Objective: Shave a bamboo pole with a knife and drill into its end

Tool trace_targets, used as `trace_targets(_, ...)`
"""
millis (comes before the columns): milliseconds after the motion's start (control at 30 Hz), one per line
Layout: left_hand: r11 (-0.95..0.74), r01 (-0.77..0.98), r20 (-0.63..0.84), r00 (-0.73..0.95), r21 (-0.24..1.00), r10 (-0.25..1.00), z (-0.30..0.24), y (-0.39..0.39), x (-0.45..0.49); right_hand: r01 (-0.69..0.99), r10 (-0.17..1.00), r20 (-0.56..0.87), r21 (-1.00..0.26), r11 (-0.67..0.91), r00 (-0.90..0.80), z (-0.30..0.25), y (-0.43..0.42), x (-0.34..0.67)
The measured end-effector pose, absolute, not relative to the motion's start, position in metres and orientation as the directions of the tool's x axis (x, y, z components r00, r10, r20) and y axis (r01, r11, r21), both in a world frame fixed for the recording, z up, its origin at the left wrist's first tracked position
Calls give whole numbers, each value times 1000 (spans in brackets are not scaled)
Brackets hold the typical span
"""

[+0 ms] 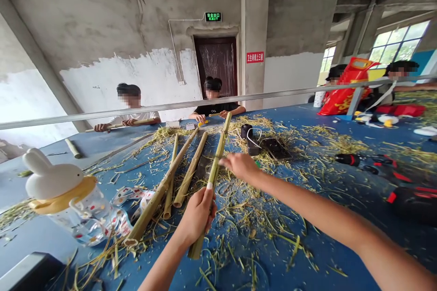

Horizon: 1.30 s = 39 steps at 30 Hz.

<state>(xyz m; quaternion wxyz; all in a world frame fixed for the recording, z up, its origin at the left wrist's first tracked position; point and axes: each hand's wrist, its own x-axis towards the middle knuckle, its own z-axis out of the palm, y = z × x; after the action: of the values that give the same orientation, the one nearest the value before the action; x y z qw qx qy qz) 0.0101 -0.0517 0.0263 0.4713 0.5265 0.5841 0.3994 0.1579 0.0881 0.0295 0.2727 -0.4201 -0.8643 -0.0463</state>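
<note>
My left hand is wrapped round the lower part of a green bamboo pole, which slants up and away over the table. Fingers closed, my right hand is beside the middle of that pole; what it grips, if anything, is hidden. To the left lie three more bamboo poles: a long one, a thin one and a short thick one. Pale green shavings are strewn under and around my hands.
A rabbit-topped water bottle stands at left. Beyond my right hand lie a phone and a black device with a cable. At right are a cordless drill and a black-red case. Several people sit across the metal rail.
</note>
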Motion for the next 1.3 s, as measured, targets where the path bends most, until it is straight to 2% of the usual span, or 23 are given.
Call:
trace_targets(133, 107, 262, -109, -5, 959, 994, 28, -53, 8, 803, 735, 548, -179, 569, -399, 31, 86, 153)
trace_targets(233, 129, 259, -128, -19, 957, 992, 26, -54, 6, 781, 690, 551, -105, 615, -469, 35, 86, 153)
trace_targets(300, 145, 248, -146, -15, 958, 989, 25, -55, 8, 793, 716, 518, -111, 599, -469, 39, 91, 157)
trace_targets(367, 150, 250, -153, -7, 956, 988, 25, -55, 10, 852, 796, 493, -185, 490, -351, 39, 96, 161)
trace_targets(433, 155, 258, -160, -1, 954, 987, 25, -55, 11, 878, 810, 521, -213, 430, -270, 34, 96, 162)
trace_targets(500, 166, 256, -168, -11, 952, 986, 24, -55, 11, 846, 770, 538, -180, 502, -342, 23, 89, 158)
trace_targets(600, 169, 246, -169, -21, 954, 985, 24, -54, 9, 761, 673, 515, -60, 646, -531, 15, 83, 156)
trace_targets(633, 166, 247, -166, -20, 955, 986, 25, -53, 9, 765, 679, 506, -55, 641, -532, 17, 85, 158)
trace_targets(733, 148, 250, -154, 3, 957, 988, 27, -53, 10, 870, 781, 516, -128, 475, -351, 33, 100, 164)
trace_targets(800, 140, 246, -149, 18, 959, 989, 28, -54, 10, 878, 779, 547, -154, 453, -306, 41, 105, 165)
trace_targets(933, 148, 266, -154, 0, 952, 988, 29, -55, 10, 755, 677, 524, -94, 649, -517, 38, 96, 161)
trace_targets(967, 149, 277, -155, 0, 949, 988, 28, -55, 10, 759, 675, 522, -76, 646, -522, 36, 95, 162)
trace_targets(1033, 148, 300, -159, 12, 942, 987, 26, -55, 13, 846, 766, 508, -124, 518, -394, 34, 98, 166)
trace_targets(1100, 154, 315, -170, 23, 936, 985, 24, -54, 15, 897, 783, 541, -110, 429, -308, 31, 101, 170)
trace_targets(1233, 178, 313, -193, 17, 933, 981, 22, -54, 17, 832, 747, 496, -85, 548, -442, 24, 101, 174)
trace_targets(1300, 177, 285, -195, 35, 942, 980, 22, -53, 17, 844, 770, 484, -110, 524, -415, 24, 103, 176)
